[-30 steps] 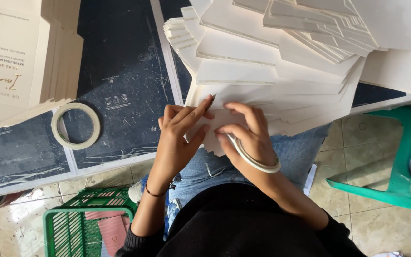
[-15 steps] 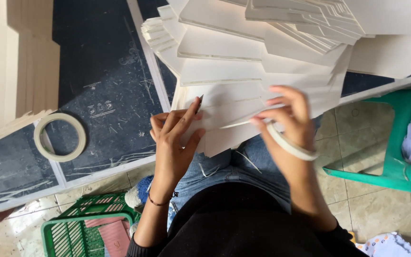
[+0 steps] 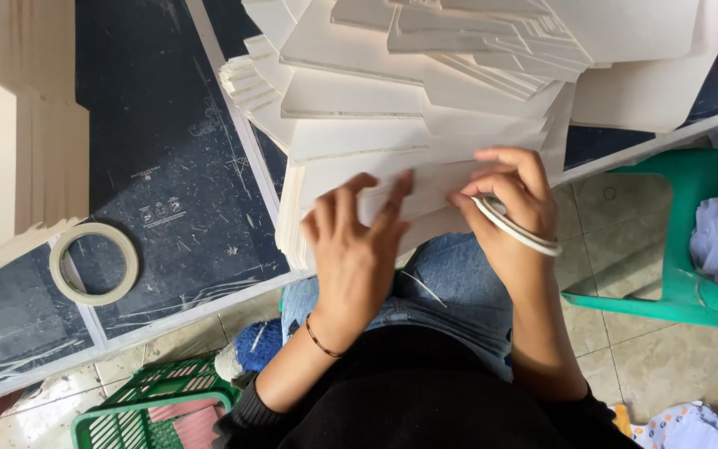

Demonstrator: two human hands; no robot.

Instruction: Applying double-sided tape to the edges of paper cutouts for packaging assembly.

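Pressed flat on the cream card stack point(image 3: 425, 179): left hand point(image 3: 355, 249), fingers spread, empty; right hand point(image 3: 508, 208) (tape roll point(image 3: 515, 226) ringed) pinching an edge.

You are looking down into bright, even daylight that seems to come from about 1 o'clock. The stacked white card sheets point(image 3: 425, 91) glare softly, their top surfaces nearly washed out. Your left hand point(image 3: 355, 249) and right hand point(image 3: 508, 208) throw only faint shadows onto the sheets. The dark tabletop point(image 3: 168, 150) stays readable, scratches sharp. Focus is crisp throughout, with slight stretching toward the corners.
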